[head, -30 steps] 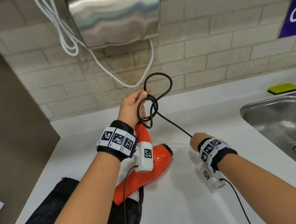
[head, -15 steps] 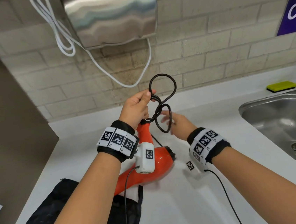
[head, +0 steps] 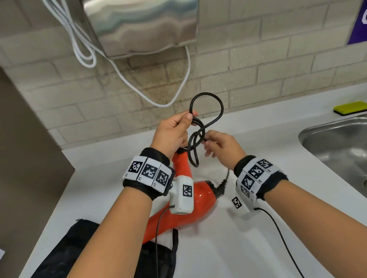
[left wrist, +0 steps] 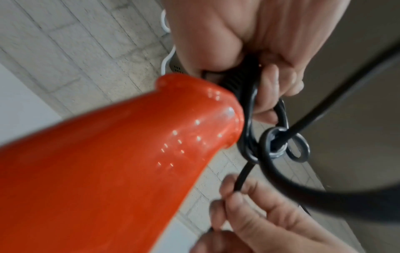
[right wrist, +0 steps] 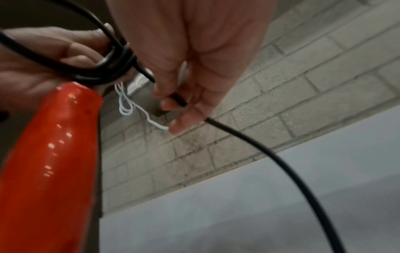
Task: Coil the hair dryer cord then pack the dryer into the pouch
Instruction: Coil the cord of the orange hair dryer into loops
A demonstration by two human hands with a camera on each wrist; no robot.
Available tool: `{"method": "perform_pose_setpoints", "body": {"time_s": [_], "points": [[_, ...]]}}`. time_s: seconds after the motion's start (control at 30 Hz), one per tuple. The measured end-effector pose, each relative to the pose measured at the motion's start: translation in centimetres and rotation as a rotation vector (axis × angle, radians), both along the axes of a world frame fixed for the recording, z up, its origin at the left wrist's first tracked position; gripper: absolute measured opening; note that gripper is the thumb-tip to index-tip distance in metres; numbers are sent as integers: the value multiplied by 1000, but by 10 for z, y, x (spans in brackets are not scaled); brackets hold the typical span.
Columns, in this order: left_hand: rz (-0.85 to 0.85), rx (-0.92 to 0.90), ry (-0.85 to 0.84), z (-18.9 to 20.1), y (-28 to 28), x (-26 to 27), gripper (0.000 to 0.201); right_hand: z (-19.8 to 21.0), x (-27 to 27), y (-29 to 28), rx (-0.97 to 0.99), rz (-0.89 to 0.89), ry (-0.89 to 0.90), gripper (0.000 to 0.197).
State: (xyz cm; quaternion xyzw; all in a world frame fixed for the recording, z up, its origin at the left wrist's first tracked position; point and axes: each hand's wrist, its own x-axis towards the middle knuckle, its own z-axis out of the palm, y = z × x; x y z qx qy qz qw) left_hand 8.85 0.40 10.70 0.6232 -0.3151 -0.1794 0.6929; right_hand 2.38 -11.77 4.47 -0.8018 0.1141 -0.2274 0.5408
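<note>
Fingers (right wrist: 173, 102) of the right hand (head: 222, 145) pinch the black cord (head: 207, 111); the left hand (head: 173, 134) grips the gathered loops at the dryer's handle end.

The orange hair dryer (head: 198, 199) is propped with its handle up, its body down by the white worktop (head: 234, 246) and lying partly on the black pouch (head: 55, 265) (soft, flat, mouth not visible). The cord looks stiff and springy, so loops will likely spring open unless clamped where they cross; the free length is best taken close to the bundle and fed on. The glossy dryer shell looks slippery, so the handle should give the surest hold. Coiling appears partway done; packing not yet begun.
</note>
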Motion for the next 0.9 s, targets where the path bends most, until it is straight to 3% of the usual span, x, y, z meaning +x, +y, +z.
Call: {"method": "perform_pose_setpoints", "body": {"time_s": [0.07, 0.17, 0.23, 0.33, 0.47, 0.53, 0.6, 0.7, 0.77, 0.9], "points": [[3, 5, -3, 0, 2, 1, 20, -6, -1, -15, -31, -150, 97, 26], [4, 3, -1, -1, 7, 3, 18, -25, -5, -49, -121, -292, 419, 23], [-3, 0, 2, -1, 9, 3, 19, -35, -9, -62, -207, -289, 592, 22], [-5, -24, 20, -1, 10, 3, 20, -41, -11, -65, -312, -297, 698, 26], [43, -114, 98, -2, 17, 7, 22, -60, -32, -70, -569, -261, 1073, 30], [56, -121, 101, -2, 20, 10, 22, -72, -42, -71, -609, -202, 1170, 32], [42, -100, 79, -3, 20, 11, 22, -69, -43, -66, -562, -167, 1141, 33], [14, -82, 64, -3, 14, 9, 20, -51, -36, -53, -325, -246, 795, 39], [2, -73, 65, -2, 9, 6, 18, -30, -28, -39, -234, -177, 578, 53], [-10, -50, 35, -1, 6, 5, 19, 8, -18, -10, -385, 39, 395, 61]]}}
